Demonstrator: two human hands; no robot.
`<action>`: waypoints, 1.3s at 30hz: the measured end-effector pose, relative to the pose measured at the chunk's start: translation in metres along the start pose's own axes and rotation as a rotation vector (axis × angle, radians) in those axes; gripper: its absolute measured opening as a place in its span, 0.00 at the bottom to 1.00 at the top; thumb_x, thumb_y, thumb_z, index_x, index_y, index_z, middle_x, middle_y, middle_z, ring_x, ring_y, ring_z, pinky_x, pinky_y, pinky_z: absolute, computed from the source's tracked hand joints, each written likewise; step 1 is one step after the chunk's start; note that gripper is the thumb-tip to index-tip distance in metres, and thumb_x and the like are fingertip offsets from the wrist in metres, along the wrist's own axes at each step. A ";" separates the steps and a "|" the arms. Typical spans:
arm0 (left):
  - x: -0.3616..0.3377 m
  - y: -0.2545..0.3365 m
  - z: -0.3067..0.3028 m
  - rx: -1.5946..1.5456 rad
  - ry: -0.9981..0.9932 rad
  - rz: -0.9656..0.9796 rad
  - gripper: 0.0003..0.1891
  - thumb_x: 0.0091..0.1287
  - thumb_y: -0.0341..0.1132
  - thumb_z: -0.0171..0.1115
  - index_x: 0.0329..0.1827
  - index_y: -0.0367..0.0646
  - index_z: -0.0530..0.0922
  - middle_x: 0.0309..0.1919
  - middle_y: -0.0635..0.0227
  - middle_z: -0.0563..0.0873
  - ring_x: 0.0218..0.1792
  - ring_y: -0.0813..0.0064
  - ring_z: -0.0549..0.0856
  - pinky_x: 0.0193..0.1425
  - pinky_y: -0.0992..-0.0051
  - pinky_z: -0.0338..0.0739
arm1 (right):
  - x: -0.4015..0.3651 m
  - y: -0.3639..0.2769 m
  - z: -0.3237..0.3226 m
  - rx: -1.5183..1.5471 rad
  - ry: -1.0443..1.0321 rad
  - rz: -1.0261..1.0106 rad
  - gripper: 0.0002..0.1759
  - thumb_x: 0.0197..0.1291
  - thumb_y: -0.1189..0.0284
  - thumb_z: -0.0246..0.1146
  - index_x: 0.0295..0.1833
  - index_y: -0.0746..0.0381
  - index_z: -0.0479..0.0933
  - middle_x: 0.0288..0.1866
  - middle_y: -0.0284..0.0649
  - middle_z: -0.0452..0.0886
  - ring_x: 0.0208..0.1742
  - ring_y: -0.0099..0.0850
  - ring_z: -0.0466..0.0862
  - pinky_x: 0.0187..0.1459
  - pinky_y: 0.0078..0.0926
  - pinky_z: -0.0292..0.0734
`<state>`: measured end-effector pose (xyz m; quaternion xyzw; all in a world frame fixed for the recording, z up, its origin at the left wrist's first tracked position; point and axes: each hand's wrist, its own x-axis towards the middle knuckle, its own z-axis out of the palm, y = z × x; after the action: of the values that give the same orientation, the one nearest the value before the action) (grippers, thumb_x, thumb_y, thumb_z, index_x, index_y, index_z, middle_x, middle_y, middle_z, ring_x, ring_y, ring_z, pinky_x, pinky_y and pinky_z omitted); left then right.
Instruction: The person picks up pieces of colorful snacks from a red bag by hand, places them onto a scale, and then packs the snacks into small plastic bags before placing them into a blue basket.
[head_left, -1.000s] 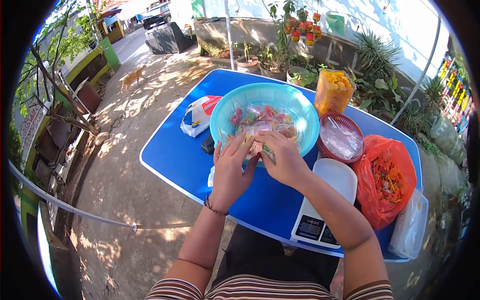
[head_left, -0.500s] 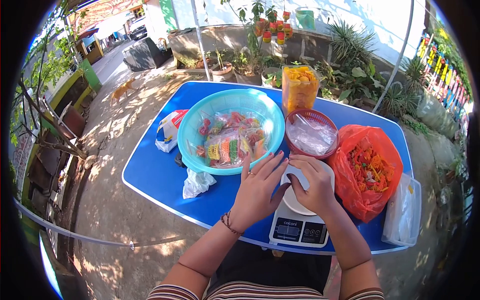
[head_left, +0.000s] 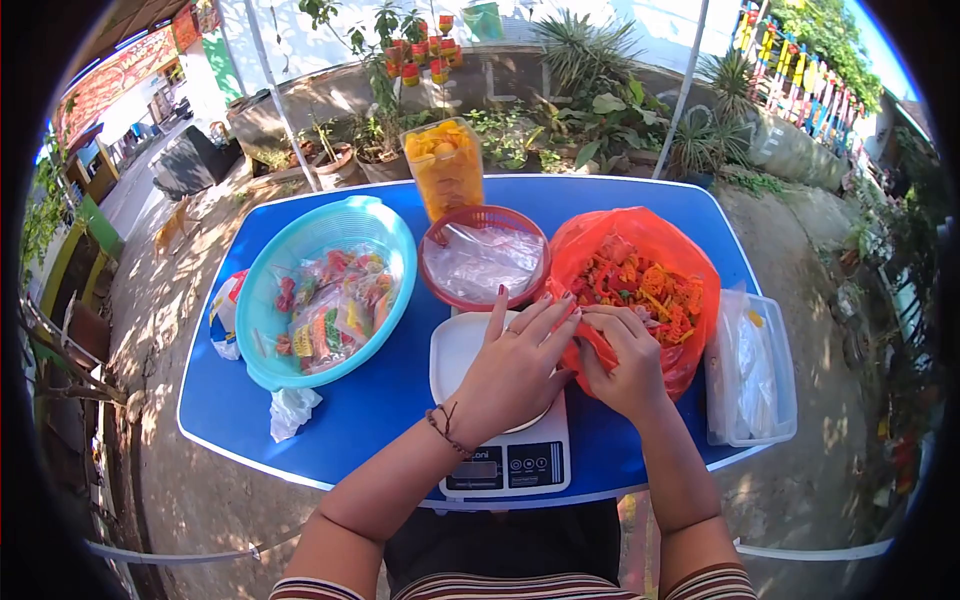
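Observation:
My left hand (head_left: 512, 372) reaches over the white digital kitchen scale (head_left: 452, 345), its fingers stretched toward the near left rim of the red plastic bag (head_left: 683, 365). Beside it, my right hand (head_left: 628, 368) has curled fingers, with thumb and index closed on the bag's edge. The fingertips of both hands meet there, and a small pale spot between them is too small to name. Orange, red and yellow snack-like pieces (head_left: 640, 285) fill the open bag. Part of the scale's platform and display lies hidden under my left hand and wrist.
Left on the blue table (head_left: 370, 440) stands a turquoise colander (head_left: 262, 345) of filled packets. A red basket (head_left: 537, 285) holds clear plastic bags, behind it a tub of yellow-orange pieces (head_left: 447, 175). At right lies a clear plastic box (head_left: 785, 385); crumpled white plastic (head_left: 292, 412) sits near the colander.
My view has turned right, so the table things appear further left. Both hands have moved from above the scale's platform to the red bag's near left edge.

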<state>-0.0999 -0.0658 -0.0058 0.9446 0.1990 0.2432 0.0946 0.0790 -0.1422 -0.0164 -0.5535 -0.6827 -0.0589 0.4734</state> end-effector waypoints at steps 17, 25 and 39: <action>0.025 0.021 0.022 0.011 -0.316 0.052 0.31 0.64 0.56 0.71 0.67 0.49 0.81 0.51 0.67 0.85 0.63 0.66 0.81 0.81 0.31 0.34 | -0.019 0.047 -0.062 -0.462 -0.288 0.577 0.12 0.56 0.72 0.70 0.46 0.61 0.85 0.44 0.47 0.87 0.44 0.45 0.87 0.46 0.42 0.81; 0.030 0.024 0.010 -0.038 -0.368 0.021 0.26 0.67 0.57 0.68 0.61 0.50 0.86 0.50 0.65 0.86 0.61 0.66 0.83 0.79 0.31 0.28 | -0.020 0.067 -0.018 -0.438 -0.153 0.203 0.15 0.62 0.75 0.62 0.54 0.58 0.84 0.56 0.36 0.87 0.60 0.38 0.80 0.63 0.43 0.69; 0.030 0.022 -0.001 -0.028 -0.487 -0.005 0.25 0.68 0.55 0.67 0.61 0.51 0.86 0.51 0.65 0.86 0.63 0.66 0.82 0.80 0.31 0.28 | -0.021 0.063 -0.030 -0.238 -0.081 0.479 0.15 0.57 0.78 0.67 0.51 0.58 0.84 0.36 0.35 0.88 0.50 0.39 0.81 0.58 0.41 0.71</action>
<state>-0.0690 -0.0729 0.0137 0.9734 0.1693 0.0110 0.1536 0.1459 -0.1512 -0.0434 -0.7529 -0.5390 -0.0029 0.3776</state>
